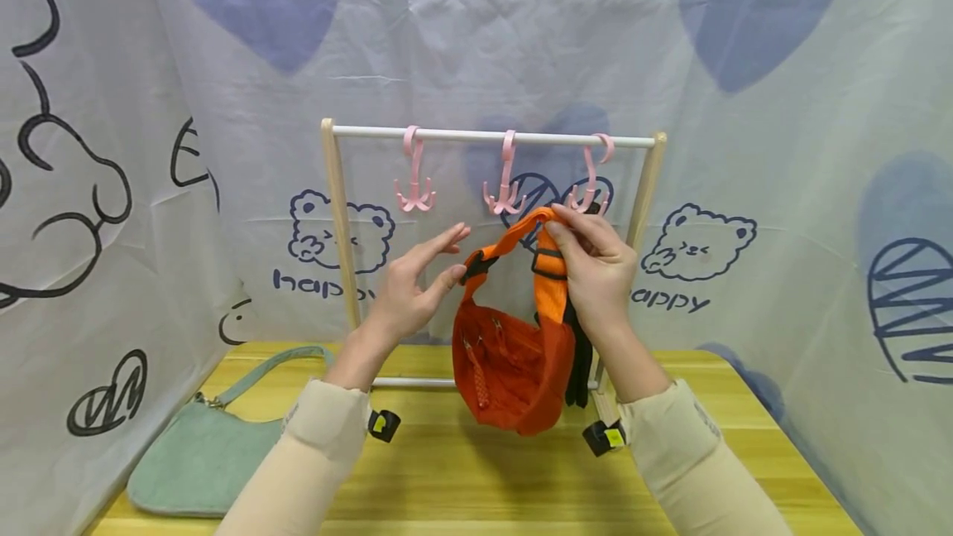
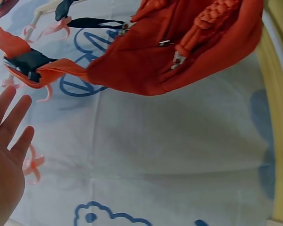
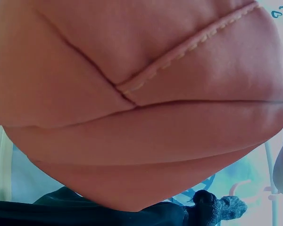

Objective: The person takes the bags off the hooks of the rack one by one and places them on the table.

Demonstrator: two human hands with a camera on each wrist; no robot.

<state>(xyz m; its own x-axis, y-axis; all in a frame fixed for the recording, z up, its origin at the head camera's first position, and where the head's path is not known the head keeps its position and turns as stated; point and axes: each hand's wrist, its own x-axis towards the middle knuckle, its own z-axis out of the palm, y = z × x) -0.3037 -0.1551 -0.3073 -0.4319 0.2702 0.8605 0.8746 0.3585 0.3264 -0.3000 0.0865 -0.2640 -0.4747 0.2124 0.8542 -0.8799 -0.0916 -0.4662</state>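
Observation:
An orange-red waist bag (image 1: 506, 370) with braided zipper pulls hangs in the air in front of the rack. My right hand (image 1: 603, 271) pinches the top of its orange strap (image 1: 551, 296), near a black slider. On the left, my left hand (image 1: 409, 284) has its fingers extended, and the thumb touches the strap by the black buckle (image 1: 476, 265). From the left wrist view, the spread fingers of that hand stand apart from the strap. The bag's stitched body (image 3: 146, 132) fills most of the right wrist view and hides much of the right hand's work.
Behind the bag stands a rack with a white rail (image 1: 462, 136) and wooden posts. Pink hooks (image 1: 506, 180) hang from it. A black item (image 1: 579, 354) hangs behind the bag at the right. A pale green handbag (image 1: 201, 453) lies on the wooden table (image 1: 447, 495) at left.

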